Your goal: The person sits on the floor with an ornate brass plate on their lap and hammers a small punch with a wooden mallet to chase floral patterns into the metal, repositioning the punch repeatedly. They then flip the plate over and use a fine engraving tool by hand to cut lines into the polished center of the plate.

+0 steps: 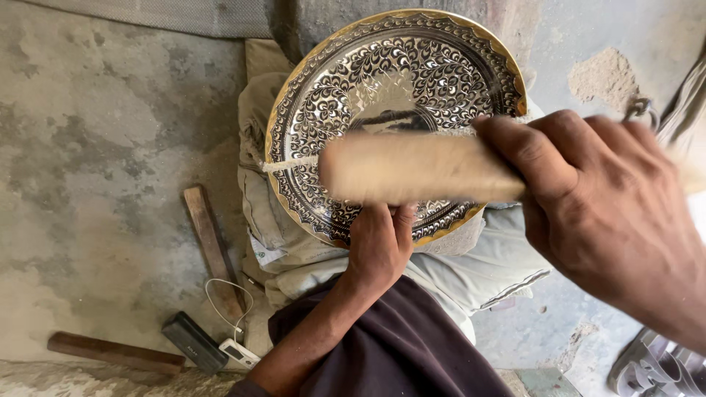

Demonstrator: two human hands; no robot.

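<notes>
Engraved round metal tray stands tilted on cloth-covered lap; nothing lies in it. Left hand grips its lower rim, fingers curled. Right hand is closed around a blurred wooden tool across the tray's face.

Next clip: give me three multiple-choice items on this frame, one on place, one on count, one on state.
1. Where does the left hand grip the round engraved metal plate?
A. lower rim B. top rim C. centre
2. How many brown wooden sticks lie on the concrete floor?
A. two B. four C. none
3. How does the tan wooden brush in the right hand look?
A. motion-blurred B. sharp C. snapped

A: fingers curl at the bottom edge. A: one slanted, one lower left. A: its outline smears.
</notes>
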